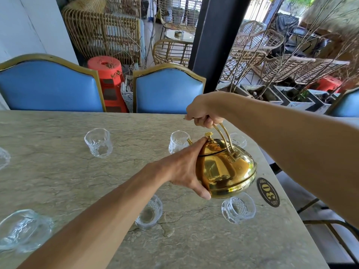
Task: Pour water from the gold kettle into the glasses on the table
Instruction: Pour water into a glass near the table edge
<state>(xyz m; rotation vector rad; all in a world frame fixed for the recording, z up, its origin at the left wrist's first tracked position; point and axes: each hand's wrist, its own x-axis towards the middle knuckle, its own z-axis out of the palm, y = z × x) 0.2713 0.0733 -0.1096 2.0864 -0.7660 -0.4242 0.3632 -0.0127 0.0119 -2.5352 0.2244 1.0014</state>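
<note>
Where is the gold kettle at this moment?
In the head view the gold kettle is right of centre, held above the table: the right hand grips its handle, the left hand steadies its side, spout towards a glass.
</note>
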